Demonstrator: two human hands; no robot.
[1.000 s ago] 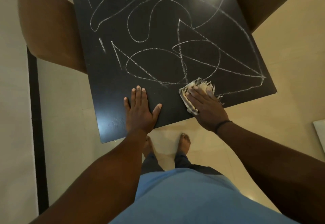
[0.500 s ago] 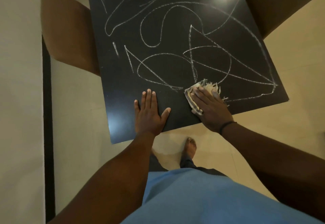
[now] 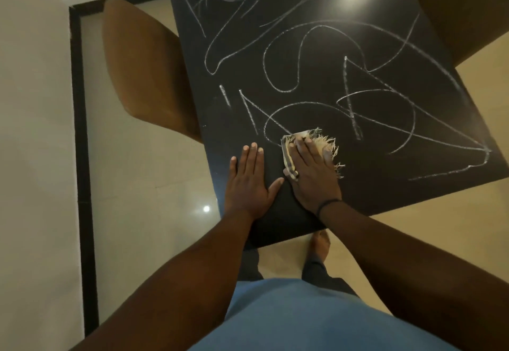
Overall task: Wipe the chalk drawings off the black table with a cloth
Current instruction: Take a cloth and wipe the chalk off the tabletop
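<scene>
in the head view we look down on the black table (image 3: pixel 316 213), its top covered in looping white chalk drawings (image 3: pixel 358 97) that run from the far edge down to the near right corner; a strip along the near left edge of the top shows no chalk; a bright light glints on the far part of the top.

our left hand (image 3: pixel 249 182) lies flat on the table near its near left edge, palm down, fingers straight and together, thumb spread out to the right; it holds nothing; our right hand (image 3: pixel 312 174) lies just beside it, the left thumb tip close to the right hand's edge, though we cannot tell if they touch; the right hand presses palm down on the cloth (image 3: pixel 292 155), fingers straight and laid over it, not curled round it; a dark band sits on that wrist.

the cloth is pale with a dark stripe along its left edge and a frayed fringe sticking out past the fingers on the right; it lies on the table over the lower curve of a chalk loop.

a brown chair (image 3: pixel 143 75) stands at the table's left side and another brown chair (image 3: pixel 454 6) at the far right; below, our blue shirt (image 3: pixel 303 317) and one bare foot (image 3: pixel 321 246) on the pale tiled floor (image 3: pixel 154 185), which has a black border line.
</scene>
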